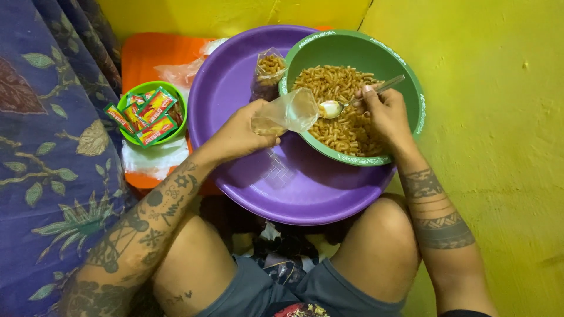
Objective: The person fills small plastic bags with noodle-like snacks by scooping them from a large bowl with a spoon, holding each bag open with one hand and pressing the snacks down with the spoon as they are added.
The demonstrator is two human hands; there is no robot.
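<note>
The orange tray [150, 56] lies mostly under the purple basin [305, 194] and the small green bowl [179, 97], so only its left part shows. The green bowl [411, 76] covers the basin's far right rim. The filled bag [269, 70] is half hidden behind that bowl's edge. The right hand [385, 114] covers the spoon's [332, 108] mid-handle. Print on the sachets [150, 114] is too small to tell. Both forearms run off the bottom edge.
</note>
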